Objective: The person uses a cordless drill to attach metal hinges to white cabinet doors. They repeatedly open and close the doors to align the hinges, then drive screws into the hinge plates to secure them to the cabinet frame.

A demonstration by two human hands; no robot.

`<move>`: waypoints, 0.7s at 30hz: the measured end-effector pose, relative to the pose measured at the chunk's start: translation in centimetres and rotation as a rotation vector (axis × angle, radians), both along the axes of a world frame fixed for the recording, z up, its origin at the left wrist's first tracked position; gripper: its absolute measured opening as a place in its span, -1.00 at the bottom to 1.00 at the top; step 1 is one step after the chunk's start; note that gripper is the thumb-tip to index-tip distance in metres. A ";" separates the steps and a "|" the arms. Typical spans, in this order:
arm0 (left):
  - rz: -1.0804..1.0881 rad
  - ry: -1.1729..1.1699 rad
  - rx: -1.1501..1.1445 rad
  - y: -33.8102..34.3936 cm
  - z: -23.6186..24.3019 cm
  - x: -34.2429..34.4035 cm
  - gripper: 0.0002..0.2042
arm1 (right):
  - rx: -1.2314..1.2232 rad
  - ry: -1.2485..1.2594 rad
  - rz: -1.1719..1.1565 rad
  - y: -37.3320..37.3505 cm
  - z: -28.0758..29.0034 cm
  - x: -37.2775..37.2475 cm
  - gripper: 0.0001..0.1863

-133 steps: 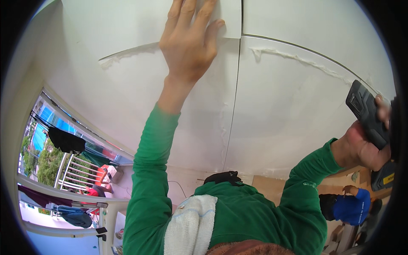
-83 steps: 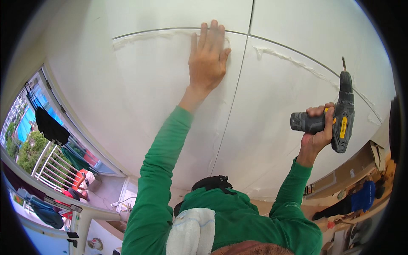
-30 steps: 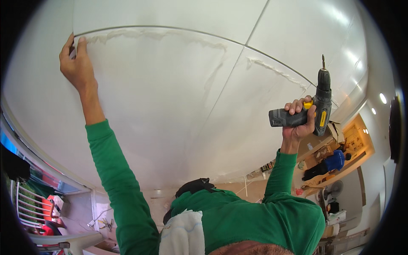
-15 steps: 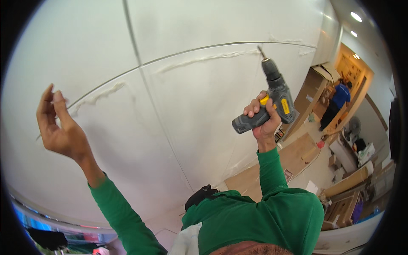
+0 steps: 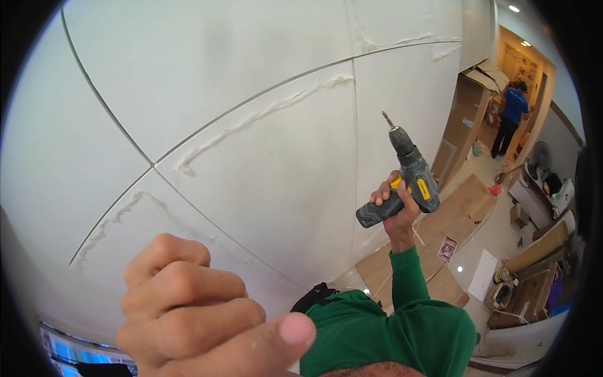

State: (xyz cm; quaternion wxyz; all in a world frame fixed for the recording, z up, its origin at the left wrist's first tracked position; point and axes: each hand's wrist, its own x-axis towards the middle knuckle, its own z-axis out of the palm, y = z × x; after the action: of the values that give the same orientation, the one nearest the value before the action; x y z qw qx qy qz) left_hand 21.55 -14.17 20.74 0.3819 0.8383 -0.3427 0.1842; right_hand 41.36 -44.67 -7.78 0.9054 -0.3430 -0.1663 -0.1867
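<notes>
In my right hand [image 5: 401, 210] is a grey and yellow cordless drill [image 5: 411, 166], its bit pointing up and away, apart from the white panelled wall [image 5: 282, 182]. My fingers wrap its handle, near the yellow trigger. My left hand [image 5: 195, 314] is large and close at the lower left, its fingers curled and the thumb laid along them. Whatever it holds, if anything, is hidden by the fingers. Dark grooves divide the wall, and ragged whitish filler strips [image 5: 264, 116] run beside some of them.
A brown board [image 5: 465, 195] lies on the floor at right. Beyond it are tall cardboard [image 5: 461, 125], a fan [image 5: 541, 154] and a wooden crate [image 5: 527, 298]. A person in a blue top [image 5: 514, 110] stands near the far doorway, facing away.
My left hand has come away from the wall and close to the camera, its fingers now curled. The drill sits slightly lower in view, and the view has shifted right.
</notes>
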 end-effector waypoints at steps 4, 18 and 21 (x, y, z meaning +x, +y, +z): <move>0.032 -0.396 -0.047 -1.1 -0.5 1.2 -0.62 | 0.061 0.001 0.013 -0.6 -1.6 0.7 -0.66; 0.587 -1.204 0.627 13.6 0.8 10.0 -0.84 | -0.029 -0.013 0.089 -1.6 0.0 -0.4 -0.71; 0.586 -1.116 0.904 16.7 2.0 9.3 -0.80 | 0.020 -0.046 0.128 -0.4 1.0 -0.4 -0.69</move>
State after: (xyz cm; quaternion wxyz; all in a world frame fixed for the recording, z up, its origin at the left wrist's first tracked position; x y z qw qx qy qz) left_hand 30.84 2.50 22.70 -0.2907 0.7522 -0.2903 0.5152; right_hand 40.99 -45.11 -6.81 0.9148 -0.3184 -0.2069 -0.1380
